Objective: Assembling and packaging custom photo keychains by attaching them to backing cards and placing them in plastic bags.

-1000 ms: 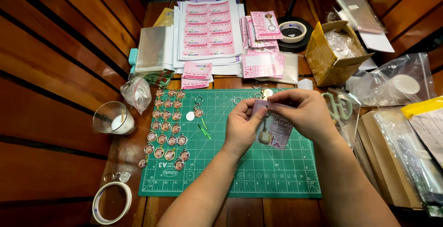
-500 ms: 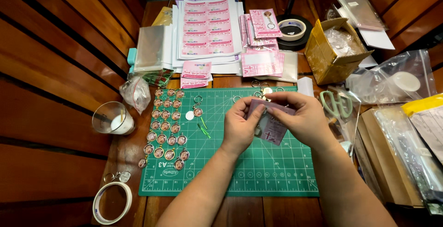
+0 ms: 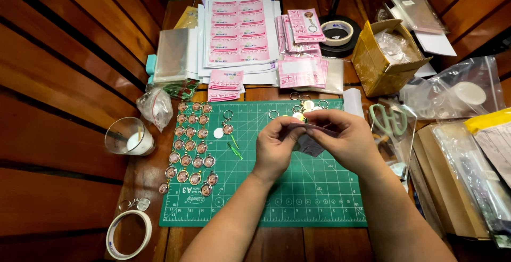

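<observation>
I see my left hand [image 3: 277,145] and my right hand [image 3: 348,139] close together over the green cutting mat [image 3: 298,198]. Both hands pinch one small pink card in a clear sleeve [image 3: 314,134]. My left fingers [image 3: 290,126] are shut tight on its left end. My right fingers [image 3: 324,119] are curled down on its right end. The card lies almost flat, tipped toward me, and its long side runs left to right between my hands. It is held up above the top middle of the mat, not lying on it. A dull purple-grey bit of it hangs down under my right thumb.

Just behind my fingers lie some loose silver key rings [image 3: 301,102] on the mat. On the left side of the mat sit rows of round charms [image 3: 191,147], lined up neatly. A small white disc [image 3: 218,132] and a thin green strip [image 3: 234,149] lie between the charms and my left hand.

Past the mat, at the back of the worktop [image 3: 175,240], lie sheets of pink labels [image 3: 239,27] and a pile of pink cards [image 3: 302,70]. A brown cardboard box [image 3: 383,62] stands to the right, and pale green scissors [image 3: 391,121] lie near my right hand. On the left are a clear cup [image 3: 128,137] and a roll of tape [image 3: 128,235].
</observation>
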